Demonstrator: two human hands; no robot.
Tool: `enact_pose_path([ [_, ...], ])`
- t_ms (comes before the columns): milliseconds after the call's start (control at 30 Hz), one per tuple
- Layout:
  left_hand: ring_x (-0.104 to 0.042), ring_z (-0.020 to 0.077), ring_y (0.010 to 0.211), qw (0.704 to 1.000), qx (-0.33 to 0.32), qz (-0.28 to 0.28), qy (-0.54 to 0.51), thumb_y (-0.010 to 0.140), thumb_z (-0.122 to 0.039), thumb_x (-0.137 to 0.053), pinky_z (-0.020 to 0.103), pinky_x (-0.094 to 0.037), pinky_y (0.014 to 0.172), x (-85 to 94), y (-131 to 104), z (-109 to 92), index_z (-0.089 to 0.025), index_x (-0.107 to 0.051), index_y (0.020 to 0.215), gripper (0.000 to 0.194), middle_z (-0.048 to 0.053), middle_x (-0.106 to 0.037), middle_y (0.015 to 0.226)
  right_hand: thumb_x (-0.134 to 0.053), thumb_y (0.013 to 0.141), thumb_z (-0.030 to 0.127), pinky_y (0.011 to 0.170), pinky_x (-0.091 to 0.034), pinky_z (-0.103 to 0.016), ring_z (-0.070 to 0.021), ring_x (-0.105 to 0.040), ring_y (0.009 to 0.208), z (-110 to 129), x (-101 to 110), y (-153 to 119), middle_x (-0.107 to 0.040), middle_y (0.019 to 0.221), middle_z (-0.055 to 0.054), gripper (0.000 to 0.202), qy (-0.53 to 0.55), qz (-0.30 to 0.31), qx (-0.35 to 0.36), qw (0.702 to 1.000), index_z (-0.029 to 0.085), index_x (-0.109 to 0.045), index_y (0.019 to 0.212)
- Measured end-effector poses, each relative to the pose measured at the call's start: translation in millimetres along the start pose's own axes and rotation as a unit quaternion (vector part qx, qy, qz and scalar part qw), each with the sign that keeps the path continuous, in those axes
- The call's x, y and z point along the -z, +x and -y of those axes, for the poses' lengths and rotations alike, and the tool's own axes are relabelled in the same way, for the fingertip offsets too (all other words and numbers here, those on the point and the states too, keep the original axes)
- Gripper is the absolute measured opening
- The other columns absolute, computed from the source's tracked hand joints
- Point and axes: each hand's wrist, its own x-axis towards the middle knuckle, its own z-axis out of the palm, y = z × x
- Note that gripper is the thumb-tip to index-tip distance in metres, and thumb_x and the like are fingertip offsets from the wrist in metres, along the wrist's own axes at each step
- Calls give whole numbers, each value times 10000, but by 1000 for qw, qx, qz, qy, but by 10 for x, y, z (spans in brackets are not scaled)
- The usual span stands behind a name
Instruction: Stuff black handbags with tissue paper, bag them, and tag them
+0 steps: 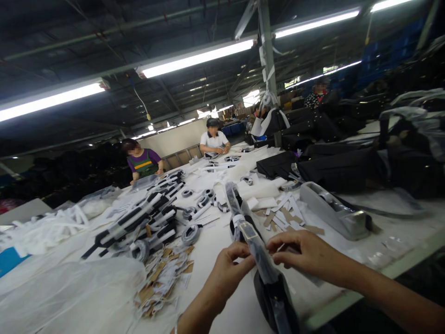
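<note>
A long black strap [259,250] wrapped in clear plastic runs upright through the middle of the head view, with a pale rectangular fitting on it. It joins a dark, bag-like piece [264,297] at the bottom, whose full shape I cannot make out. From the left side, my left hand [232,269] pinches the strap's edge between thumb and fingers. My right hand [306,255] is closed on the opposite edge, its fingertips bent against the plastic and partly hidden. Cardboard and white tags [287,213] lie just beyond the right hand.
Left of the strap are a pile of tags with strings [163,278], coiled grey straps [190,234] and stacked black-and-white tubes [146,218]. Black bags [340,167] crowd the right, beside a grey tape dispenser [333,208]. Two co-workers [213,141] sit across the table.
</note>
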Motion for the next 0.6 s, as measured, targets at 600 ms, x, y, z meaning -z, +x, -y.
enact_pose_path([
  [600, -566, 121, 626, 973, 5, -95, -209, 756, -476, -804, 209, -379, 509, -317, -371, 120, -210, -784, 984, 351, 35, -708, 741, -560, 958, 477, 826, -562, -339, -221, -706, 876, -38, -282, -257, -731, 887, -40, 285, 77, -104, 100, 987, 248, -686, 844],
])
